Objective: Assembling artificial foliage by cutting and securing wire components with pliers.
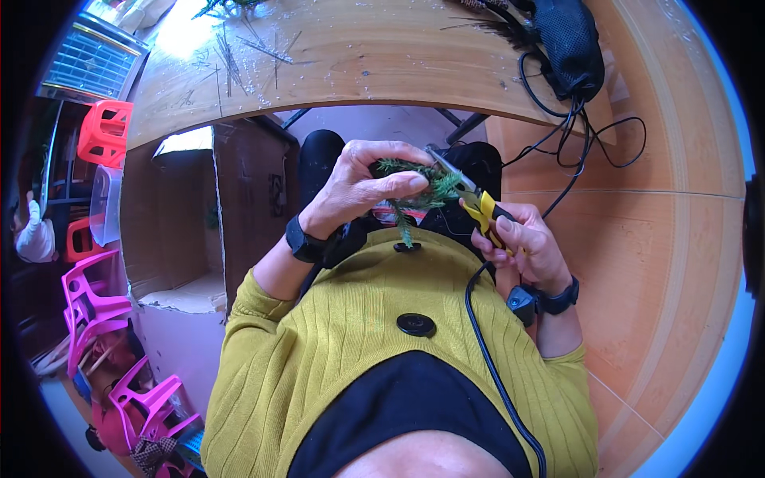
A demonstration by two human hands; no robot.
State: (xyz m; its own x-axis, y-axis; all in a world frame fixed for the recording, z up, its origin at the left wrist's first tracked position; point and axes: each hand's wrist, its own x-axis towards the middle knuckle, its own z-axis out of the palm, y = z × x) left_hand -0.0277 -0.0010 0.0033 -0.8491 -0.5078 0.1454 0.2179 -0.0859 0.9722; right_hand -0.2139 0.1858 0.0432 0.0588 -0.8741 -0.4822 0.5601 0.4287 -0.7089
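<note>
Greenery [445, 190], needle-leaved and bunched, sits between the thumb and fingers of the left hand [370, 177], which pinches it over dark trousers [320, 150], off the tabletop [351, 80], on the person's side of its near edge and right of that edge's middle. The right hand [527, 237] is wrapped around the yellow handles of a pair of pliers [483, 209], whose metal nose reaches up to the needles; whether the jaws bite on anything there cannot be told. The bunch looks very light, and its needles are probably springy, so they should give under the thumb and recover, while any stem inside is likely stiffer and would bend rather than crush. It seems unlikely to slip, but the thin tips could snag or shed if rubbed, so the surest hold is probably where it is gathered, with the drooping sprig [405, 225] left free and fingertips clear of the metal nose. Farther out, thin dark strands [231, 62] lie scattered toward the tabletop's left part, a black mesh bag [567, 52] rests by its right edge, cables [579, 110] trail past its near right corner, and a cardboard box [171, 223] stands below the near left corner.
</note>
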